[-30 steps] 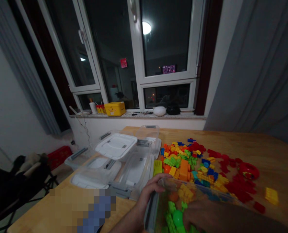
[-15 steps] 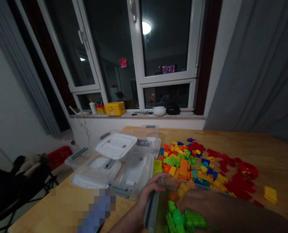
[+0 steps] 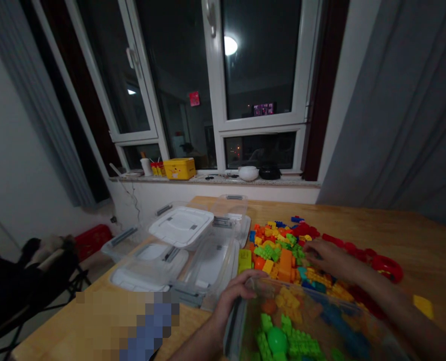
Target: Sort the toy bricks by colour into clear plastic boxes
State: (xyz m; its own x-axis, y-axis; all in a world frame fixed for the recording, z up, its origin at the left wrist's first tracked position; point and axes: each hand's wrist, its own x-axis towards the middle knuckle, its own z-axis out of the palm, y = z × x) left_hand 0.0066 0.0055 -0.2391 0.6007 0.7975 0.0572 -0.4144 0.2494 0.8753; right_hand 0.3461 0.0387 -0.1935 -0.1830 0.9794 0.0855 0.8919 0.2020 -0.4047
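My left hand [image 3: 235, 296] grips the near side of a clear plastic storage box [image 3: 305, 292] at the bottom of the view. Inside the box lie green, yellow, orange and blue toy building bricks [image 3: 298, 343]. My right hand [image 3: 328, 259] reaches out over a large heap of multicoloured toy bricks [image 3: 279, 245], its fingertips at the heap's right side. I cannot see a brick in its fingers. Red bricks [image 3: 361, 296] partly lie beneath my right forearm.
The bricks and boxes rest on a wooden table [image 3: 426, 235]. Left of the heap stand more clear boxes [image 3: 211, 260] and a white-lidded box [image 3: 180, 226]. A red toy wheel [image 3: 386, 268] and a yellow brick [image 3: 423, 306] lie to the right. A pixelated patch [image 3: 127, 323] covers the table's near left.
My right hand has moved out of the box, up and to the right, over the heap of bricks. The box's green bricks now show fully. My left hand stays on the box.
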